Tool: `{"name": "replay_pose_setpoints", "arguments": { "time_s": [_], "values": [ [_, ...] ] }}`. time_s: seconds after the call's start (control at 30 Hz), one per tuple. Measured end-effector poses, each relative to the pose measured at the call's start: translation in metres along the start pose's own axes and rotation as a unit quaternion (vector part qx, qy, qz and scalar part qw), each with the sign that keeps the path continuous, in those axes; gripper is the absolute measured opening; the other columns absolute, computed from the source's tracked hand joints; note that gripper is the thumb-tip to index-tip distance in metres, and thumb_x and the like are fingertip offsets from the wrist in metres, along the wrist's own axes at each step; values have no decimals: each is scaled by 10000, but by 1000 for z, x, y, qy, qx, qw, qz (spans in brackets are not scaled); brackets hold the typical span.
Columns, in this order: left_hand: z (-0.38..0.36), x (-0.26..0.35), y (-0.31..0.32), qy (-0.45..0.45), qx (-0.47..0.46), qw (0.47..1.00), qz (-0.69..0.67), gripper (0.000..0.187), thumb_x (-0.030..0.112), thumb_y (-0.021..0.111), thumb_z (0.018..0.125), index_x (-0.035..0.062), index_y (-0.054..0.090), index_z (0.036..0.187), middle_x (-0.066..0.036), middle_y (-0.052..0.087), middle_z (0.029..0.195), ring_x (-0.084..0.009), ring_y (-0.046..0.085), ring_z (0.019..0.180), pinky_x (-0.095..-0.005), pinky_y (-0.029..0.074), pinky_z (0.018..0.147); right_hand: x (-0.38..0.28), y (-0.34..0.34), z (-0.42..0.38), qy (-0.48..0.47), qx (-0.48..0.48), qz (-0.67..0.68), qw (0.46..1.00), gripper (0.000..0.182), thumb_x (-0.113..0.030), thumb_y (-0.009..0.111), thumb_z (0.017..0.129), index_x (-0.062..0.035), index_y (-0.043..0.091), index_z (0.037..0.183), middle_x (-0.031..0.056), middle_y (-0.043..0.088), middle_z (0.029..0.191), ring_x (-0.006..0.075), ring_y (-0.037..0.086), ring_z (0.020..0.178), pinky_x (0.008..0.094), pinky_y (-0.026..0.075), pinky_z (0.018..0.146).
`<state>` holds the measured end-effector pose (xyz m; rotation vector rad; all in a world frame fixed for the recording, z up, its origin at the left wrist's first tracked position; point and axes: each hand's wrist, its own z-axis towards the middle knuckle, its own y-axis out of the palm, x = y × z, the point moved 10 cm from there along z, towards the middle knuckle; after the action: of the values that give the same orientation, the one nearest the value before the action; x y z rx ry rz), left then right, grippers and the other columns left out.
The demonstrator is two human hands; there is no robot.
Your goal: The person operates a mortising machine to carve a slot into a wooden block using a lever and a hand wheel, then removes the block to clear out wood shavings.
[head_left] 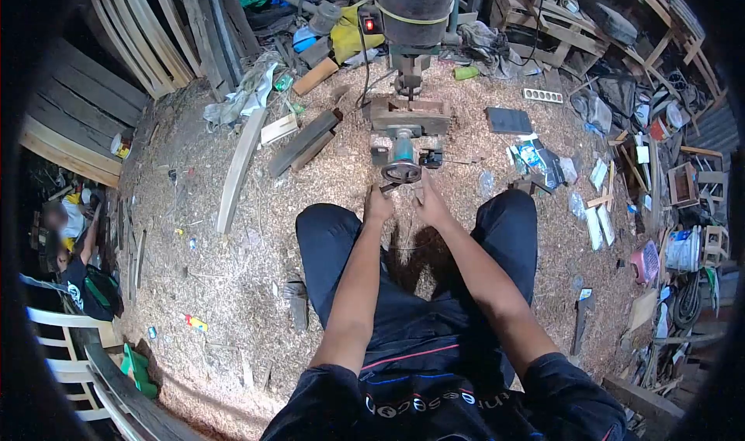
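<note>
A machine stands ahead of me, with a dark motor housing (415, 2), a drill-like head (409, 76) and a worn wooden block (410, 117) below it. A round metal handwheel (402, 172) faces me at the front. My left hand (379, 204) is closed at the wheel's lower left, by a short dark handle. My right hand (431, 202) is at the wheel's right edge, its fingers curled against the rim and partly hidden.
Wood shavings cover the floor (233, 286). Timber pieces (306, 142) lie left of the machine, a dark block (508, 120) and power strip (542, 95) right. Another person (85, 262) is at the far left. Chair frames (66, 363) stand lower left.
</note>
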<state>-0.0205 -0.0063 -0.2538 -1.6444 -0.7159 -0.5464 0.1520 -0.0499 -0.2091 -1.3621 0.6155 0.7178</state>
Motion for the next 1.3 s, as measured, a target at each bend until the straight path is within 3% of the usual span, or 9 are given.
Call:
{"name": "replay_pose_setpoints", "arguments": {
  "time_s": [0.13,0.17,0.3,0.4,0.5,0.57,0.67,0.9,1.3],
  "values": [
    [4,10,3,44,-42,997,39,432,42,549,814,-5,605,1241,-298,593,1210,-427,576,1145,-435,460,986,3,4,3,-4,-9,14,1000,890,-70,641,825,49,100,1522,317,256,1522,423,268,1431,395,254,1181],
    [6,10,1,33,-14,998,44,339,62,627,791,34,694,1122,-264,652,1121,-397,633,1062,-424,501,923,3,4,4,-2,-10,19,1000,895,-74,645,824,49,99,1522,314,250,1526,419,263,1435,392,249,1184],
    [15,9,-8,47,38,998,14,248,104,750,728,62,758,973,-199,716,938,-342,701,875,-391,550,802,3,4,5,0,-21,27,999,890,-94,655,828,50,117,1522,311,247,1532,405,262,1440,386,247,1184],
    [11,18,-12,11,-11,1000,0,266,118,763,720,74,759,983,-200,716,954,-330,704,896,-382,549,814,0,0,4,-18,-9,25,999,872,-90,641,838,54,119,1521,316,266,1527,401,287,1432,385,265,1176],
    [17,23,2,75,1,997,-19,301,127,801,689,66,760,981,-197,719,960,-323,705,899,-369,549,832,2,-4,5,10,-27,37,999,859,-60,610,819,92,112,1503,347,245,1518,420,278,1427,388,256,1184],
    [14,35,7,101,-12,995,6,317,121,827,664,47,759,964,-194,719,970,-323,703,907,-372,543,856,4,-5,6,37,-34,50,997,832,-34,583,815,59,141,1514,319,253,1530,403,295,1425,382,268,1178],
    [4,57,1,178,9,984,-20,262,78,746,697,123,773,955,-186,713,892,-345,699,842,-422,560,789,9,-11,4,54,-34,64,996,794,7,536,813,2,188,1527,280,275,1540,379,319,1420,375,285,1169],
    [6,62,18,174,-19,984,18,312,82,782,678,84,762,990,-199,713,925,-346,700,855,-410,562,811,16,-14,2,84,-53,92,991,761,65,464,814,-38,231,1531,257,311,1534,343,314,1432,358,266,1177],
    [5,55,21,201,6,979,-15,297,112,786,701,78,758,995,-204,710,905,-375,688,849,-433,549,815,31,-19,8,110,-20,125,986,674,-23,503,863,-35,306,1508,296,491,1385,399,494,1289,381,390,1080]
  ]
}}
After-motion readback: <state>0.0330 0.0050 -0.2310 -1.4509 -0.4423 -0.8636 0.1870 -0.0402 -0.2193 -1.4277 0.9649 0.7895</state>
